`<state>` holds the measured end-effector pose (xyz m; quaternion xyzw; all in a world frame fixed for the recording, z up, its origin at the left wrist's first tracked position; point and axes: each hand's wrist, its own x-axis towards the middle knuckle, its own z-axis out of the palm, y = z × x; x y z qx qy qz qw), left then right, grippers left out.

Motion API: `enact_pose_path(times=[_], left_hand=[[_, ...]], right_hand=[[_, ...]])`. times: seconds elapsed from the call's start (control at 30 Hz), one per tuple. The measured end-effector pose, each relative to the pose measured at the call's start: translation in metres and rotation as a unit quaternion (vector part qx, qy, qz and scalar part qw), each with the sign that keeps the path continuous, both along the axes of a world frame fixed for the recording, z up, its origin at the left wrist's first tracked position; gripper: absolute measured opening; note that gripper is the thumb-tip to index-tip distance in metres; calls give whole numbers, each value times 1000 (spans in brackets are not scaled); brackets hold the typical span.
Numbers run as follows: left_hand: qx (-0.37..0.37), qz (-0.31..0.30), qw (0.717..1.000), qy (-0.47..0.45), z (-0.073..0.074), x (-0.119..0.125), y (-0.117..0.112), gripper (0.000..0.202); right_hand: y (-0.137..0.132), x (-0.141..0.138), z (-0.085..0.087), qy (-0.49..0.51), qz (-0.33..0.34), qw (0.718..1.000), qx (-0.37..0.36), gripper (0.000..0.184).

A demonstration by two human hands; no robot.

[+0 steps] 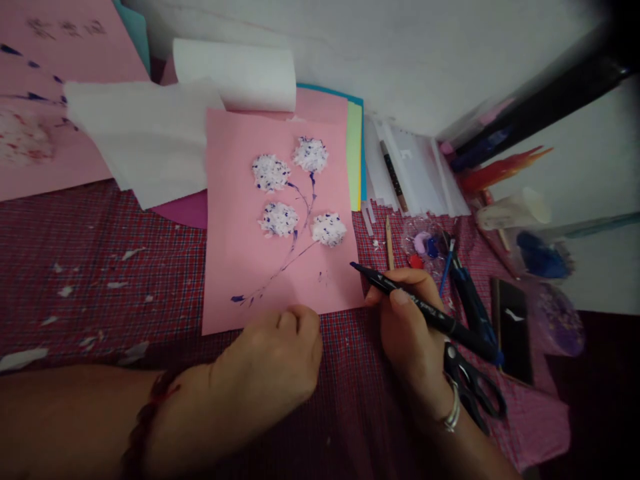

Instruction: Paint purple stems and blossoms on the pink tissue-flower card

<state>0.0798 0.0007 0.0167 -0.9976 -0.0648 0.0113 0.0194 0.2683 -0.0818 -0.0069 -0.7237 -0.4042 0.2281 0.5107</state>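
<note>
My right hand (413, 327) grips a black marker pen (425, 310), its dark blue tip pointing left over the right edge of a pink sheet of paper (230, 267). On that sheet are several fluffy white flower heads (270, 172) flecked with dark blue, joined by painted blue stems (285, 267). A few small dark marks (323, 277) show below the lowest right flower. My left hand (280, 353) is closed, its curled fingers at the sheet's lower edge; whatever they may hold is hidden.
Scissors (475, 383), a phone (513, 330) and a blue-handled cutter (473, 303) lie right. A paint palette (423, 243) and wooden stick (389, 243) are nearer the sheet. Behind stands a white paper roll (235, 73). White scraps (65, 291) litter the checked cloth (165, 267) at left.
</note>
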Motion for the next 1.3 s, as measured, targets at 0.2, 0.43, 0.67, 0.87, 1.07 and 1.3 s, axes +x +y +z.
enact_pose_path(times=[0.2,0.43,0.67,0.87,1.07,1.3], left_hand=[[-23,-43,999,-11,-7,-13,-23,47],[-31,-40,999,-17,-8,-12,-24,46],[-27,-15,999,-12,-11,-12,-22,50],[-28,-21,999,-13,-15,-12,-21,49],[-31,-29,999,-18,-12,-9,-19,47],[-34,-35,998,-25,-10,-8,-17,45]], right_hand=[[-4,-11,6,-13,81,995,-56,15],[-1,-9,-3,-77,63,993,-58,9],[0,-10,-3,-100,111,986,-70,12],[3,-13,0,-114,110,985,-68,12],[0,-11,-3,-121,115,984,-67,12],[-2,-10,-4,-120,114,983,-80,10]])
